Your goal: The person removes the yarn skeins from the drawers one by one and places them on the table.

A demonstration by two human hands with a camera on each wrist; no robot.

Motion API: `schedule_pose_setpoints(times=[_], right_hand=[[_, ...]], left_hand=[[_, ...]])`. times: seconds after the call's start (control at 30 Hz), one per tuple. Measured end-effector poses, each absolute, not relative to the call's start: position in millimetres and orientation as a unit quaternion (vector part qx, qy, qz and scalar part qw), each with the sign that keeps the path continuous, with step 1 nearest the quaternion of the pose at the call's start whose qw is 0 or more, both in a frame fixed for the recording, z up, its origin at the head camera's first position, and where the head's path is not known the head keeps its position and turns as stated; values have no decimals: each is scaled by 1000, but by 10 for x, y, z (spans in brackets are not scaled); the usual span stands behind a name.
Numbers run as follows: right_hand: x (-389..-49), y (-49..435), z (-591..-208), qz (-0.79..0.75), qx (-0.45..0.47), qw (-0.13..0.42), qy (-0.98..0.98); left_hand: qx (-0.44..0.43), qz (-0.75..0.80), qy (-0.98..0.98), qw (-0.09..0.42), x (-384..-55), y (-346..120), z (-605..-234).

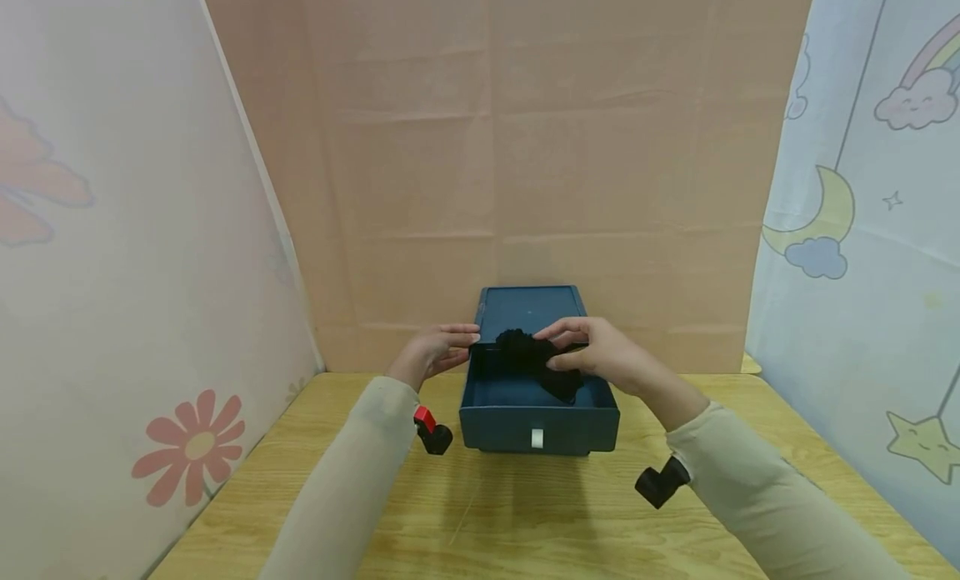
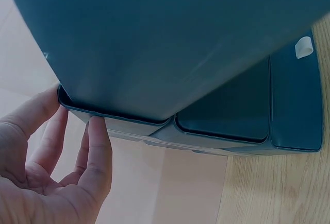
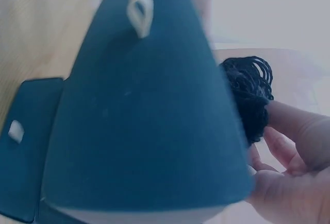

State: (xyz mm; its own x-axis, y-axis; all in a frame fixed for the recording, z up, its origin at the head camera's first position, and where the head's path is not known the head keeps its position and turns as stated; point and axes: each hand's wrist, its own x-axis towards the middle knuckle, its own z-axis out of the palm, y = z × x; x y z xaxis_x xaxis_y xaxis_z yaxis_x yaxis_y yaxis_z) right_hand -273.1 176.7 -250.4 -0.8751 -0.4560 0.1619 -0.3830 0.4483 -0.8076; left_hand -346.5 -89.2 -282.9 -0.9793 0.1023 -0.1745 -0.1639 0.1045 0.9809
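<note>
A dark blue drawer box (image 1: 528, 305) stands on the table, its upper drawer (image 1: 487, 430) pulled out toward me by a white loop-tabbed front. My right hand (image 1: 603, 355) pinches a black knitted piece (image 1: 517, 351) between thumb and fingers, over the drawer's right half. Loose yarn loops stick out of the black knitted piece (image 3: 246, 77) in the right wrist view. At the box's left side, my left hand (image 1: 438, 351) touches the edge with extended fingertips; in the left wrist view its fingers (image 2: 98, 157) rest along the box's rim. The drawer's interior partly shows.
The wood-grain table (image 1: 375, 488) spreads in front and to both sides. A tan cloth backdrop (image 1: 487, 147) hangs right behind the box. Printed cloth walls, one with a red flower (image 1: 198, 447), flank the table left and right.
</note>
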Motion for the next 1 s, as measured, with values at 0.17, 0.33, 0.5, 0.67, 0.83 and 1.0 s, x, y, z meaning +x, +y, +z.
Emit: schedule_pose_setpoints(times=[0.17,0.33,0.5,0.67,0.83,1.0], right_hand=[[-2616,1871,-2409,-501,-229,14,834],[-2497,2008,-2356,-565,-205,-11,799],[-2484,2173,-2388,-674,-224,-31,703],[-2502,2349,-2494,-748,-222,-45,625],[-2557,2513,-2677,-772,-198,-64,601],[-2623,2658,-2900,-775,-164,-73,606]], left_hand=[[-20,669,736,99,-3452,-885,-2806],[-23,669,736,100,-3468,-870,-2798],[-28,668,737,100,-3478,-863,-2798],[-26,661,743,100,-3472,-870,-2802],[-23,663,741,101,-3480,-878,-2813],[-25,664,741,101,-3498,-873,-2838]])
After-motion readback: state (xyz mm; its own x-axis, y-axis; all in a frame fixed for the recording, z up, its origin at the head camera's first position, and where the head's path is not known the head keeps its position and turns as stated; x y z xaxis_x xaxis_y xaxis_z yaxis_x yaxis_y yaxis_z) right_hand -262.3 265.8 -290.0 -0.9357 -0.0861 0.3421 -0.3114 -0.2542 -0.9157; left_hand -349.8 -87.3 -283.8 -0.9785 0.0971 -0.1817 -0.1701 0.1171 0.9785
